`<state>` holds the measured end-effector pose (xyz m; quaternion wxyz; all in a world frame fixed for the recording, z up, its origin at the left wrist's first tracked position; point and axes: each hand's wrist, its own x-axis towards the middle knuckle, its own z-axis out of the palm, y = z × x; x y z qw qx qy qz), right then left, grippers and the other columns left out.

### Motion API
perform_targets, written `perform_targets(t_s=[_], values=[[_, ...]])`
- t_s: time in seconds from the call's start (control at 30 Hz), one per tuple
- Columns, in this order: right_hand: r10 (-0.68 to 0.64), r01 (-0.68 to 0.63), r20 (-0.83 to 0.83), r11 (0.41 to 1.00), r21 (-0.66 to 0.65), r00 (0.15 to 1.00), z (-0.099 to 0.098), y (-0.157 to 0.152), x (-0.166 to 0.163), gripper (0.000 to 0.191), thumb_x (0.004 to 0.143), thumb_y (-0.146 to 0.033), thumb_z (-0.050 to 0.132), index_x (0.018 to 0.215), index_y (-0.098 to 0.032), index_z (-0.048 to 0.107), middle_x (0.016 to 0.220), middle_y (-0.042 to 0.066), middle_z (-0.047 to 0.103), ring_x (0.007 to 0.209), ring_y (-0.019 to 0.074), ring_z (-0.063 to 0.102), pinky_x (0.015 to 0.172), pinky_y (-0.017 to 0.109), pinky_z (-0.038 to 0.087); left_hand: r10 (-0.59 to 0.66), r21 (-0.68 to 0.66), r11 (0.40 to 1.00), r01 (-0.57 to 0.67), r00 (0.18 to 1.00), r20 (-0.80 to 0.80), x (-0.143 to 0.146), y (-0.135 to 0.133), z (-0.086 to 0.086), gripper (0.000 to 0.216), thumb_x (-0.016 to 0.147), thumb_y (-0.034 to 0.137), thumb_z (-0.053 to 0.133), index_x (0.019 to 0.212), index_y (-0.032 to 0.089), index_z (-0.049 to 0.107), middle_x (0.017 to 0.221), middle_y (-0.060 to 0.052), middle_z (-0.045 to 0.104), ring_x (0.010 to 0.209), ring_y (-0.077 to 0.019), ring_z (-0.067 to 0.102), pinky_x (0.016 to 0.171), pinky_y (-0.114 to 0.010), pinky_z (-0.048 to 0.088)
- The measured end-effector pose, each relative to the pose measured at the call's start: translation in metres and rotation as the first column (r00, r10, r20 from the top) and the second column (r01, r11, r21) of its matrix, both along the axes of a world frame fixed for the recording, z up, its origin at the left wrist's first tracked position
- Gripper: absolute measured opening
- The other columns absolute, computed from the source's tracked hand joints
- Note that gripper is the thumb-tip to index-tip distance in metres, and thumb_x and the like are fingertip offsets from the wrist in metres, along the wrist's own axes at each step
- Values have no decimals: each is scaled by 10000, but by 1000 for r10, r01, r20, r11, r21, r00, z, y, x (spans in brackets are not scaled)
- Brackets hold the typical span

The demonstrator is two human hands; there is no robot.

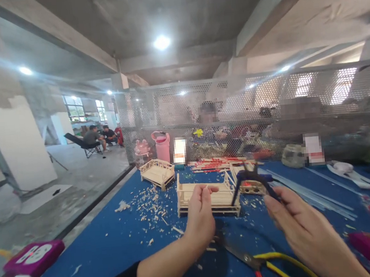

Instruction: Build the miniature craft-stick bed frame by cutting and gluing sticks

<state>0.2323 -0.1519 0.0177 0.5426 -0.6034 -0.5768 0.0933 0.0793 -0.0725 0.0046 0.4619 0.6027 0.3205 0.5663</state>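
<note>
In front of a miniature wooden bed point(221, 194), my left hand point(201, 216) is closed in a pinch. A tiny pale bit shows at its fingertips, too small to name. My right hand point(302, 219) grips one dark blue handle of a pair of pliers point(255, 175); their jaws point up and the handles are spread. The other handle overlaps the bed's right side in view, and I cannot tell whether it touches. Below my hands lies a pair of shears point(245, 255) with yellow and red handles.
A blue tabletop point(94, 248) carries scattered wood chips point(152, 209). A second miniature bed point(158, 172), red-tipped sticks point(219, 163), a pink tumbler point(162, 148) and clear strips point(317, 194) stand or lie farther back. A perforated metal screen point(169, 105) runs behind, with people beyond it.
</note>
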Motion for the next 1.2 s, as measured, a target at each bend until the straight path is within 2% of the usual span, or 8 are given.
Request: perform_targets(t_s=[0.1, 0.2, 0.37, 0.5, 0.73, 0.87, 1.03, 1.2], values=[[258, -271, -238, 962, -22, 936, 6, 22, -20, 350, 803, -578, 427, 787, -229, 427, 521, -62, 375, 422, 98, 357, 386, 223, 305, -64, -160, 983, 85, 989, 132, 4, 12, 0, 372, 793, 549, 470, 738, 181, 470, 671, 2, 531, 613, -108, 500, 606, -227, 419], [341, -351, -354, 936, 36, 871, -1, 38, -30, 325, 779, -542, 506, 791, -220, 457, 544, -56, 399, 441, 93, 375, 393, 211, 318, -4, -199, 979, 39, 984, 175, 0, 17, -6, 421, 738, 599, 511, 698, 188, 425, 566, 53, 430, 490, -70, 390, 484, -183, 337], [412, -462, -560, 885, 58, 719, -22, 39, -43, 385, 620, -287, 627, 992, -246, 536, 945, 42, 620, 774, 178, 589, 696, 302, 492, -70, -228, 968, 107, 984, 166, 6, -6, -16, 432, 707, 613, 535, 712, 184, 486, 639, 21, 494, 558, -88, 448, 534, -205, 380], [468, -631, -664, 776, -8, 583, -24, 34, -48, 532, 508, -174, 483, 1026, -259, 574, 969, 39, 658, 912, 237, 597, 775, 358, 494, -168, -219, 955, 199, 974, 153, 14, -19, -15, 439, 702, 595, 552, 816, 170, 558, 731, -13, 566, 623, -111, 498, 582, -226, 408], [561, -638, -721, 739, 216, 406, -13, 41, -25, 621, 472, -82, 439, 1056, -271, 531, 1133, 35, 625, 1110, 220, 542, 937, 415, 422, 29, -62, 998, -25, 997, 70, -11, 7, 6, 329, 719, 485, 586, 713, 156, 576, 640, 7, 558, 616, -106, 504, 593, -217, 403], [563, -618, -750, 739, 268, 348, -13, 40, -23, 692, 479, -72, 428, 1126, -311, 478, 1245, 11, 564, 1190, 196, 479, 938, 423, 422, -89, -68, 993, 92, 995, 49, -11, 4, 5, 317, 682, 469, 632, 706, 158, 576, 567, 16, 563, 550, -106, 507, 577, -231, 415], [572, -642, -705, 735, 215, 419, -6, 32, -23, 693, 457, -87, 440, 1122, -262, 526, 1199, 57, 595, 1163, 236, 499, 932, 431, 427, -237, -54, 971, 234, 970, -61, -4, -9, -4, 261, 710, 415, 629, 695, 154, 629, 681, -52, 671, 638, -147, 580, 651, -275, 450], [495, -545, -494, 837, 51, 714, -3, 35, -7, 678, 492, -119, 433, 1156, -231, 515, 1039, 59, 643, 1001, 246, 588, 868, 438, 468, 19, 83, 997, -9, 992, -124, -10, -4, 2, 224, 753, 359, 592, 712, 151, 665, 671, -38, 664, 635, -142, 561, 607, -251, 439]])
